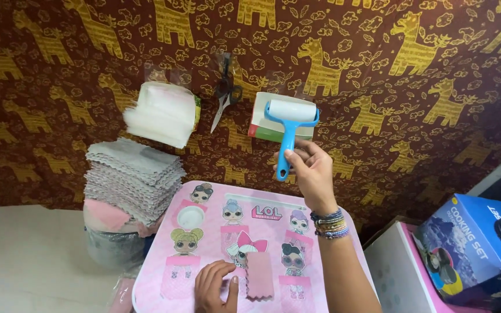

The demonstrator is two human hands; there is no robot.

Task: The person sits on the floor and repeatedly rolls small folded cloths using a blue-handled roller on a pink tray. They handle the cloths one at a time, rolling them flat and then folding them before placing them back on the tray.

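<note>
Right hand [311,171], raised at centre frame, grips the blue handle of a lint roller [290,124], fingers wrapped closed around it. The roller's white drum points up, in front of a small box [260,119] that hangs on the wall. Beaded bracelets [329,224] circle the right wrist.

Left hand [215,285], at the bottom centre, lies flat and spread on a pink table [158,272], holding nothing. Just beside its fingertips, to the right, a small pink cloth [260,275] with zigzag edges lies flat on the table. The tabletop is printed with cartoon dolls.

As a judgement only: the cloth is laid out and steadied, and the roller is in hand but well above it, so no rolling of the cloth shows yet. That contact appears to be what is left.

At left of frame, a tall stack of grey cloths [134,177] sits on a pink bundle, apart from the table. Above it, a wad of white bags [160,113] hangs on the wall, with scissors [225,93] taped up to its right. The wall is covered in dark red fabric [407,87] patterned with yellow giraffes. At lower right stands a blue carton [471,249] showing toy cookware.

Hard to make out: the white bags are blurred, the lower edge of the frame cuts off the left wrist and the near end of the table, and what the grey stack rests on is wrapped in plastic and unclear. The blue carton runs off the right edge.
</note>
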